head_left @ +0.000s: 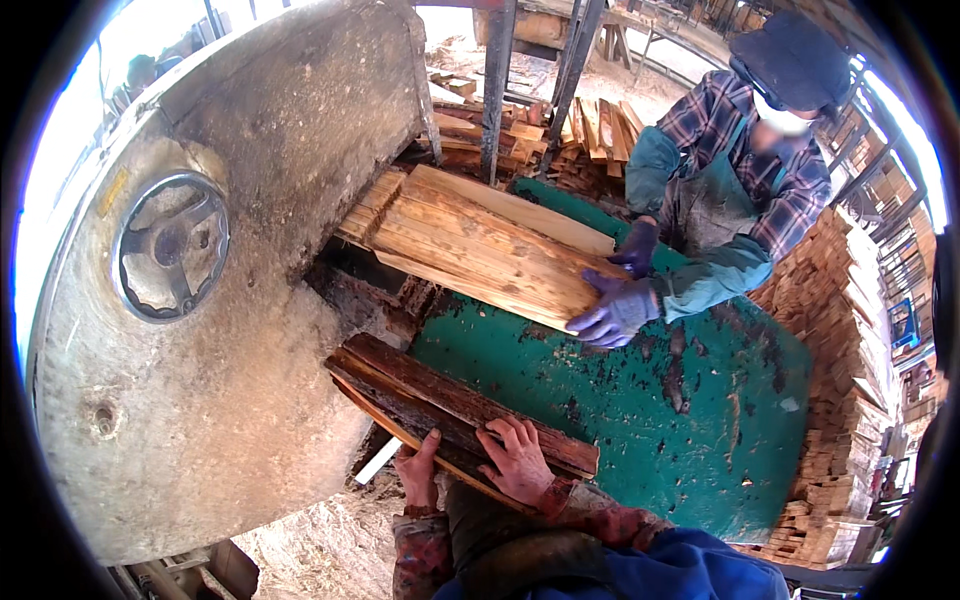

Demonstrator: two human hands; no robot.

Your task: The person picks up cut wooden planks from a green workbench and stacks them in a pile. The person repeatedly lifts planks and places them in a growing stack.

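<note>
Brown bark-covered boards partly over green table; left fingers gripping near edge, right fingers spread on top

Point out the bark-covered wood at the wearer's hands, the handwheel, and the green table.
Bark-covered wood point(445, 393): head view, on its dark bark face.
Handwheel point(168, 247): head view, on its central hub.
Green table point(610, 400): head view, on its bare painted top.

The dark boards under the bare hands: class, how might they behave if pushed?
The dark boards would likely stay stiff, being long, solid-looking wood. Their rough faces probably offer grip. Apparently separate pieces, they may slide apart.
</note>
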